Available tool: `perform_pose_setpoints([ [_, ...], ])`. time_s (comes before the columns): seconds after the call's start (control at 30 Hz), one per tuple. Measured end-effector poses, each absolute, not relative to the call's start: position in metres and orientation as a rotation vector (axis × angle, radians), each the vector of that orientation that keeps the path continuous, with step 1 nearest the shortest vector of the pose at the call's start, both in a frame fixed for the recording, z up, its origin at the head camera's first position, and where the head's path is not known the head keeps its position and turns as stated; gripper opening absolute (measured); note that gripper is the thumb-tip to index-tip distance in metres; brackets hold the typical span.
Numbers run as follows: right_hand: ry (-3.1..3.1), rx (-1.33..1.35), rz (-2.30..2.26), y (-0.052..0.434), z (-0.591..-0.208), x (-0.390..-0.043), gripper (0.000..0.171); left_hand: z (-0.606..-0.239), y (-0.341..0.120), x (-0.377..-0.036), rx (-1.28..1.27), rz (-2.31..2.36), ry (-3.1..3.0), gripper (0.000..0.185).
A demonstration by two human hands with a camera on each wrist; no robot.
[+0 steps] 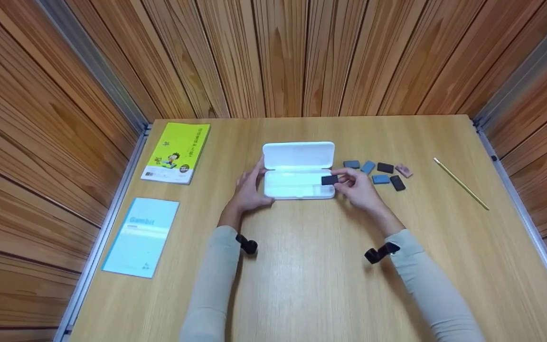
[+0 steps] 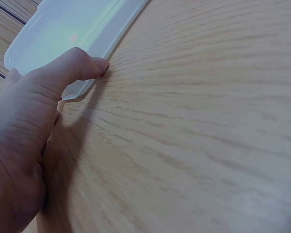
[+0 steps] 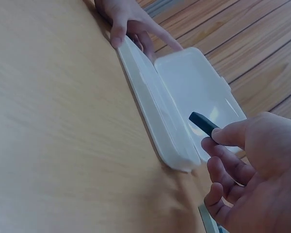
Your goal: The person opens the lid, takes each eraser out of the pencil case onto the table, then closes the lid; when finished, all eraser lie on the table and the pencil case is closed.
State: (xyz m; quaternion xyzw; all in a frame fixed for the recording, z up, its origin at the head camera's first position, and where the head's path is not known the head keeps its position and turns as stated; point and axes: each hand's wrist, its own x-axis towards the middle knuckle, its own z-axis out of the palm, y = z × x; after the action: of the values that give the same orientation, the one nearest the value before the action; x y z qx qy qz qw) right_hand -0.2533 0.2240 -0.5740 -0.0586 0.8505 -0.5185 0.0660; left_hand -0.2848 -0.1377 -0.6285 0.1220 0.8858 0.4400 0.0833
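A white pencil case (image 1: pixel 299 184) lies with its lid (image 1: pixel 298 156) raised, near the middle of the table. My left hand (image 1: pixel 250 191) grips its left end; in the left wrist view the thumb (image 2: pixel 85 67) bends round the front corner. Between thumb and fingertips, my right hand (image 1: pixel 360 190) pinches a small black eraser (image 1: pixel 329 180) over the right part of the case. In the right wrist view the eraser (image 3: pixel 203 124) is held up above the case's tray, apart from it. Several blue, black and pink erasers (image 1: pixel 385 167) lie on the table right of the case.
A yellow pencil (image 1: pixel 461 184) lies at the right. On the left are a yellow-green book (image 1: pixel 176 153) and a light blue booklet (image 1: pixel 141 237). Wood-panelled walls (image 1: pixel 283 57) enclose the table (image 1: pixel 297 280) at the back and both sides.
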Motion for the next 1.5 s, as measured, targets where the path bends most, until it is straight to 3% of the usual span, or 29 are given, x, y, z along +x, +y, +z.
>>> perform_pose_setpoints([
  [0.63, 2.576, -0.076, -1.570, 0.295, -0.587, -0.241, 0.040, -0.627, -0.135, -0.284, 0.338, 1.310, 2.645, 0.137],
  [1.5, 2.625, -0.131, -1.543, 0.305, -0.591, -0.236, 0.041, -0.627, -0.137, -0.283, 0.375, 1.323, 2.669, 0.138],
])
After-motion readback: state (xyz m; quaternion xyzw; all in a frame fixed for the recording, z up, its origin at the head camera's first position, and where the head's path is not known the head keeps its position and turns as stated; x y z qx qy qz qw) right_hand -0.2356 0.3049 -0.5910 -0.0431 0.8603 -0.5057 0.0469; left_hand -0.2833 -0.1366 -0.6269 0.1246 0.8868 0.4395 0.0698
